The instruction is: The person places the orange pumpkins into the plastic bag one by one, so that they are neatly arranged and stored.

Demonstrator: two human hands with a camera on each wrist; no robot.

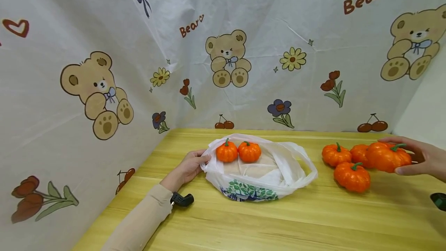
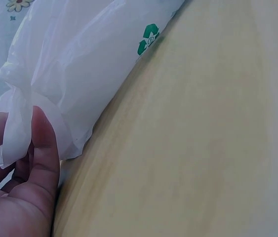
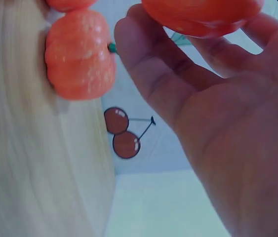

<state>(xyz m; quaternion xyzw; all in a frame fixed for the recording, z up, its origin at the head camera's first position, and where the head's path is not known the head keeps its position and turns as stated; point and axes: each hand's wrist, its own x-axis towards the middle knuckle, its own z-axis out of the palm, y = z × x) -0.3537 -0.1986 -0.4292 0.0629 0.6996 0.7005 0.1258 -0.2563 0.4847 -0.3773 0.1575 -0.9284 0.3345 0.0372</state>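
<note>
A white plastic bag with a green leaf print lies spread on the table, its mouth facing up. Inside it sit two small orange pumpkins, a left one and a right one. My left hand pinches the bag's left edge, with thumb and fingers on the plastic in the left wrist view. Off to the right, my right hand grips another orange pumpkin above the table. Beside and behind it are three more pumpkins, one partly hidden by the held one.
The wooden table meets a cloth backdrop printed with bears and flowers at the back and left. A plain white surface stands at the right. A black strap piece sits at the left wrist.
</note>
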